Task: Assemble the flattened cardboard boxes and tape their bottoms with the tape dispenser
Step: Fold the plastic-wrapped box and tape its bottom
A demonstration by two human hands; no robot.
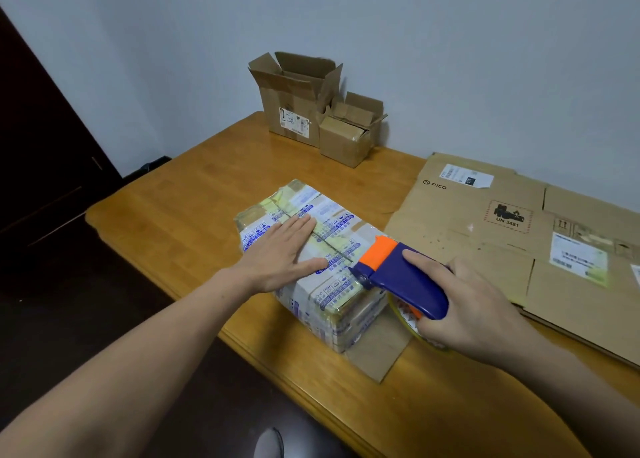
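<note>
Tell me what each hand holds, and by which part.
The right hand grips the tape dispenser by the rear of its blue body. The left hand holds nothing; it lies flat on the box.

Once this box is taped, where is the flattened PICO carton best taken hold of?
Probably by its near edge, coming from your side with the right hand. The flattened PICO carton lies flat on the table, so only an edge offers a pinch, and that one is closest.
</note>
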